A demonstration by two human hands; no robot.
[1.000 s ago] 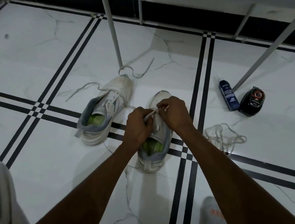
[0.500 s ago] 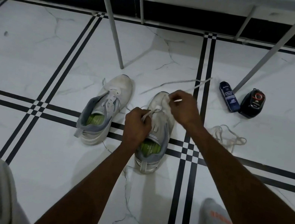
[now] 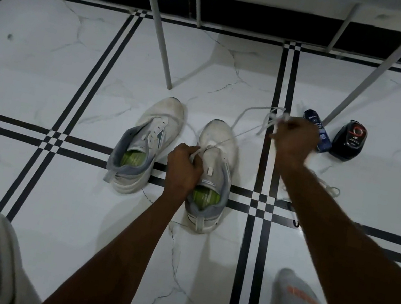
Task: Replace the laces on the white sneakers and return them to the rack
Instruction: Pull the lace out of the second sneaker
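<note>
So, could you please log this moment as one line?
left hand: holds right sneaker | right hand: pulls lace out | left sneaker: unlaced

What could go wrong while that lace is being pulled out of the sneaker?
1. The right hand draws the lace taut toward the blue bottle and the black shoe polish container; a wider sweep might knock them over.
2. The left hand holds down the right sneaker; if that hold slips, the sneaker could likely slide on the smooth floor.
3. The pulled lace may tangle with the loose lace pile beside the forearm.
</note>
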